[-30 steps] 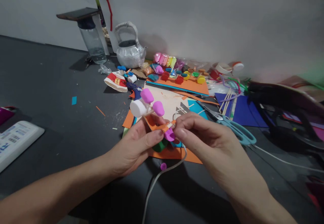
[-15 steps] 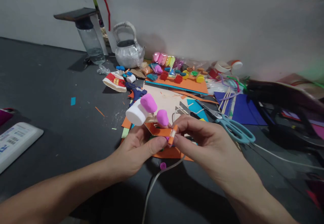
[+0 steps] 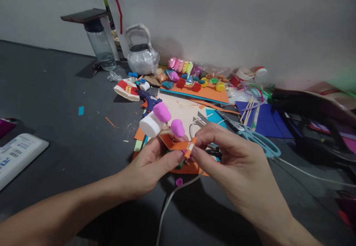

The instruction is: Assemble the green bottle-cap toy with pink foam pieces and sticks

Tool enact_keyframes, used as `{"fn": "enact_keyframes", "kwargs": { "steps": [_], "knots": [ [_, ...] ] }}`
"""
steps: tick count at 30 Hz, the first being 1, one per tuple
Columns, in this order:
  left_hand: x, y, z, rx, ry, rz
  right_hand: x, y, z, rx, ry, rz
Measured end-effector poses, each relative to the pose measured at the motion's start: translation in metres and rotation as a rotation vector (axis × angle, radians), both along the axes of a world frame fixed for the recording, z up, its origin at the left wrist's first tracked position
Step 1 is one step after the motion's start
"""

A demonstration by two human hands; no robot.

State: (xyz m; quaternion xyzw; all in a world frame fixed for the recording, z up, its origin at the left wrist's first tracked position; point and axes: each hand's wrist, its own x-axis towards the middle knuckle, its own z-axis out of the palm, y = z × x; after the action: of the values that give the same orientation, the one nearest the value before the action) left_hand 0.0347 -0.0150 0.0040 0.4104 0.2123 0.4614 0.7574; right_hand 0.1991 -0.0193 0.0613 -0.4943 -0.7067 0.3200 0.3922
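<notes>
Between my hands is a small craft model with a folded orange card strip. From it rise two pink clay lumps and a white rounded cylinder. My left hand is closed around the model's lower left side, thumb across its front. With thumb and forefinger, my right hand pinches the strip's right end, where a short orange roll shows a white patch. Green and pink bits lie partly hidden beneath. A pink disc lies on the table below the hands.
Blue-handled scissors and a white cord lie to the right. A dark blue glue gun sits behind the model. Along the wall stand a kettle, a water bottle and several bagged clay pieces. A white box is at left.
The orange roll end is tilted slightly more in my right fingers, and the right hand has shifted a little. Both hands keep their hold. The view has moved slightly.
</notes>
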Motion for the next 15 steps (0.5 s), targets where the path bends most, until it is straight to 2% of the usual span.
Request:
{"fn": "enact_keyframes", "kwargs": {
  "steps": [8, 15],
  "knots": [
    [-0.0012, -0.0012, -0.0033, -0.119, -0.011, 0.070, 0.0037, 0.0004, 0.0067, -0.105, 0.021, 0.018],
    [0.0012, -0.0023, -0.0081, -0.009, 0.008, 0.031, 0.0048, 0.0031, 0.0058, -0.240, 0.074, 0.057]
  ]
}}
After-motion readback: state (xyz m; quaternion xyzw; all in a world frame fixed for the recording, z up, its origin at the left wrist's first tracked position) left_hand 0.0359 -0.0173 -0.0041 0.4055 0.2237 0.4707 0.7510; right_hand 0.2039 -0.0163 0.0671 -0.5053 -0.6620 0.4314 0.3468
